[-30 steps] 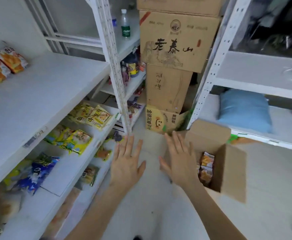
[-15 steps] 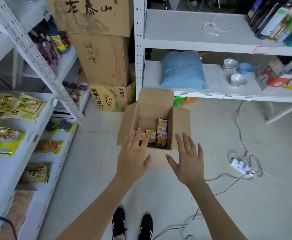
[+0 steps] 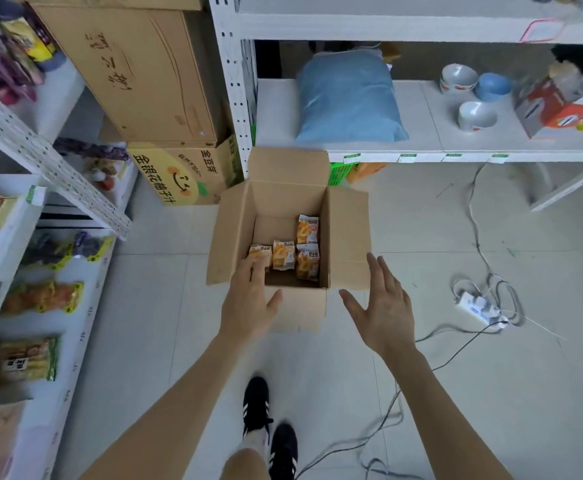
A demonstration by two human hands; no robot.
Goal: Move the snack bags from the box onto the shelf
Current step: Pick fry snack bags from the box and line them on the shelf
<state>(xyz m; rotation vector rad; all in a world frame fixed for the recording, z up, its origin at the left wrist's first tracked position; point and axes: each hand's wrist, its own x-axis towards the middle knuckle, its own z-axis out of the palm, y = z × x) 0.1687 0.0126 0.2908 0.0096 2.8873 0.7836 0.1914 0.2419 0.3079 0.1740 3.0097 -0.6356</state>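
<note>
Fingers [image 3: 256,268]: straight, slightly apart on both hands, holding nothing.
Shelf [image 3: 89,327]: at my left, other packets on it.
Left hand [image 3: 252,303]: fingertips over the near-left rim, the nearer hand to the bags.
Snack bags [image 3: 284,256]: four on the box floor, just ahead-right of those fingertips, long axes pointing away from me.
Box [image 3: 347,237]: open on the floor.
Right hand [image 3: 383,306]: outside the right flap.

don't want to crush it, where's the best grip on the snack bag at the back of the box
Likely its left edge, from above: the far snack bag appears to lie face up, the box wall hugs its right side, another bag abuts its near end, bare floor lies left.
</note>
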